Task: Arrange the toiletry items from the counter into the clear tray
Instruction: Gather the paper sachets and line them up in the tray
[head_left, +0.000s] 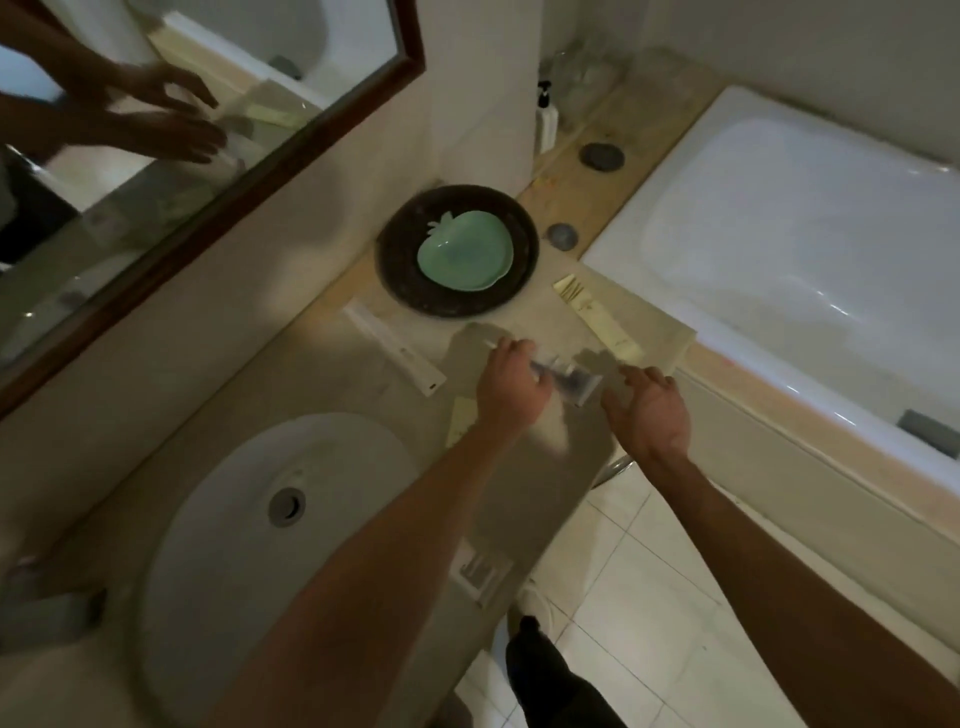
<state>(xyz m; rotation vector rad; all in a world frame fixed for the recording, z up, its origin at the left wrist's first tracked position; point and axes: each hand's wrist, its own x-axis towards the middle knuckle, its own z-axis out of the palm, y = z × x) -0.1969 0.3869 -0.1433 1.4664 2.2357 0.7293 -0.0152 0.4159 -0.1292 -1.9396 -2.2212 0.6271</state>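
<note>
The clear tray lies at the counter's right end, beside the bathtub, with a long yellow packet in it. My left hand is closed around one end of a small white and grey tube, held over the tray's near edge. My right hand hovers just right of the tube with fingers spread and nothing in it. On the counter lie a long white box, a pale yellow packet partly under my left arm, and a white packet near the front edge. The picture is blurred.
A dark round plate bearing a green apple-shaped dish stands behind the tray. The oval sink is at the left, a framed mirror above it. The white bathtub fills the right; a pump bottle stands on its ledge.
</note>
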